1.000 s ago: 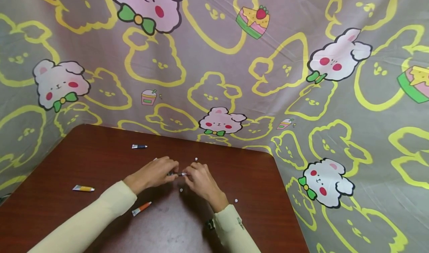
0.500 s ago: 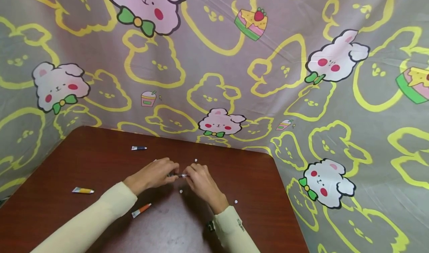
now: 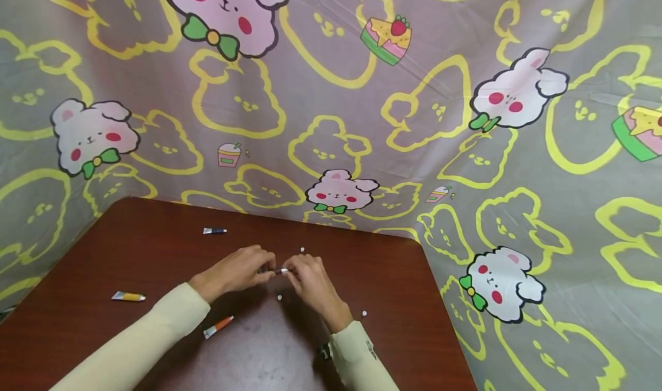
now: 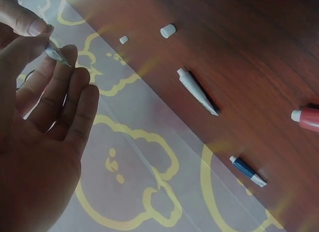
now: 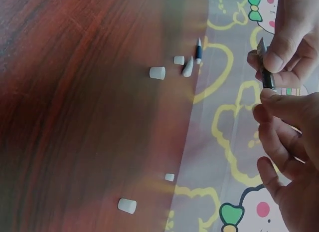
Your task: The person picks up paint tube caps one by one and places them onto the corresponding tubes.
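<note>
A small dark paint tube (image 5: 267, 78) is held between both hands above the table. My left hand (image 3: 243, 271) pinches its body between thumb and fingers; the flat crimped end sticks out in the left wrist view. At the other end, the thumb and forefinger of my right hand (image 3: 312, 284) pinch the white cap (image 3: 284, 270), mostly covered by the fingertips. The other right fingers are loosely bent. Near the left arm lie an orange paint tube (image 3: 219, 327) and a yellow paint tube (image 3: 129, 296); a dark blue one (image 3: 214, 230) lies farther back.
Loose white caps lie on the brown table (image 3: 155, 236): one behind the hands (image 3: 302, 249), another just below them (image 3: 279, 297), a third to the right (image 3: 364, 313). A white tube (image 4: 197, 92) lies close to the left hand. Patterned cloth (image 3: 331, 92) hangs around the table.
The right fingertips have shifted slightly at the tube's end, where more white shows. Both hands otherwise stay in place; the head view has tilted up a little.
</note>
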{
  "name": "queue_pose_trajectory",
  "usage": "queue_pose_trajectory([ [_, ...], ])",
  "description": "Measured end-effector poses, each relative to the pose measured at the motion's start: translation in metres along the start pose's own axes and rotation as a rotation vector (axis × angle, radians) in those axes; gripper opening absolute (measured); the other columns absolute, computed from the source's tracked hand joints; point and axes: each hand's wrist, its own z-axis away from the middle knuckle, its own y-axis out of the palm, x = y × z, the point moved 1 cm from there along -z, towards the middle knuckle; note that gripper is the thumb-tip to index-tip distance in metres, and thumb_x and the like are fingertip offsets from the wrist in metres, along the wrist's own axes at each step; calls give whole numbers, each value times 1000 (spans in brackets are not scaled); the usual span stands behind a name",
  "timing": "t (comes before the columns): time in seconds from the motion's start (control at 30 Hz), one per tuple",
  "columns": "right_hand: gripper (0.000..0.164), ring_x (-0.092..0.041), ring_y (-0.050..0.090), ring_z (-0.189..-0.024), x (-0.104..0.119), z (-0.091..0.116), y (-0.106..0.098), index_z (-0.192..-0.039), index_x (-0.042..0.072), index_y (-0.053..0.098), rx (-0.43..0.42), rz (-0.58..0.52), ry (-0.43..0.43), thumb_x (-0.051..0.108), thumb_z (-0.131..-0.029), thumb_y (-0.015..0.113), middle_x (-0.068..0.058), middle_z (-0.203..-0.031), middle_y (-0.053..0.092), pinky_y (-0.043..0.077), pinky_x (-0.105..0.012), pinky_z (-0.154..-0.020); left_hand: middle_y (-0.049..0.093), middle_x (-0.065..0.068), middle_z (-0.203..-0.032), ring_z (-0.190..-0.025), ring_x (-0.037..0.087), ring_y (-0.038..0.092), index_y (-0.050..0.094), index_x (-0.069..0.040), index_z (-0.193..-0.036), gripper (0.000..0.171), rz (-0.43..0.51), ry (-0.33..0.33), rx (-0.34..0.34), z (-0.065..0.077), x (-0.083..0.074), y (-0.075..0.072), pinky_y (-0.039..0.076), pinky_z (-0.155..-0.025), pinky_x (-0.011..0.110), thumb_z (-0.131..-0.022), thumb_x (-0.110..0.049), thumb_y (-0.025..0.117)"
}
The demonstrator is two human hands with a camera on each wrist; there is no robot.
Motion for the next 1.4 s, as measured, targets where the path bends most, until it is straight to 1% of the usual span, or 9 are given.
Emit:
queue_pose_trajectory([
  [0.13, 4, -14, 69, -92, -2, 0, 1, -104, 13, 75, -20, -46, -5, 16, -102, 77, 3, -97, 75, 49, -38, -86, 67, -6, -87, -80, 6, 52, 73, -18, -98, 9, 36, -6, 8, 0, 3, 0, 48, -70, 27, -98, -19, 81],
  [0.27, 4, -14, 68, -93, -4, 0, 1, -106, 12, 75, -20, -70, -21, 16, -104, 74, 2, -99, 74, 50, -39, -87, 66, -8, -88, -81, 5, 53, 72, -19, -99, 8, 82, -31, 31, 0, 5, -1, 48, -71, 26, -98, -20, 80],
  [0.47, 5, -15, 69, -94, -4, 0, 2, -107, 13, 74, -48, -88, -32, 14, -102, 75, 1, -100, 73, 50, -37, -84, 63, -11, -86, -81, 11, 58, 73, -19, -98, 6, 158, -44, 36, -1, 7, -3, 47, -71, 26, -99, -20, 78],
  [0.63, 7, -15, 69, -93, -5, 2, 5, -108, 13, 74, -64, -101, -29, 13, -102, 76, 1, -101, 73, 49, -35, -83, 63, -12, -86, -82, 15, 61, 74, -19, -98, 4, 192, -49, 30, 0, 7, -3, 47, -71, 26, -100, -19, 78],
  [0.87, 7, -15, 70, -92, -3, 1, 3, -106, 13, 76, -42, -116, 3, 18, -104, 73, 0, -99, 75, 49, -33, -80, 68, -11, -90, -87, 16, 66, 74, -19, -98, 7, 178, -28, 15, 1, 9, -3, 53, -75, 29, -99, -20, 80],
  [0.97, 10, -15, 71, -93, -3, 1, 3, -106, 13, 77, -12, -118, 23, 21, -106, 71, 0, -99, 76, 51, -33, -80, 68, -10, -93, -90, 16, 66, 74, -20, -100, 7, 163, -46, 31, 1, 10, -3, 54, -76, 30, -100, -22, 81],
  [1.17, 13, -17, 74, -98, -4, 1, 3, -110, 11, 78, 34, -195, 91, 21, -107, 69, -2, -105, 78, 58, -42, -89, 69, -9, -95, -89, 15, 63, 74, -19, -104, 8, 130, -58, 53, 1, 8, -4, 53, -74, 30, -100, -23, 80],
  [1.27, 11, -17, 74, -97, -4, 0, 3, -111, 11, 76, 24, -230, 111, 20, -106, 71, -2, -106, 79, 58, -40, -91, 68, -10, -94, -87, 11, 61, 74, -20, -103, 8, 118, -53, 46, 1, 8, -4, 51, -73, 28, -100, -22, 81],
  [1.4, 9, -17, 74, -92, -3, -1, 1, -110, 12, 74, 31, -256, 125, 16, -103, 77, -1, -101, 78, 56, -33, -86, 67, -10, -92, -84, 6, 55, 74, -21, -102, 8, 107, -60, 39, 1, 8, -3, 49, -71, 27, -99, -23, 81],
])
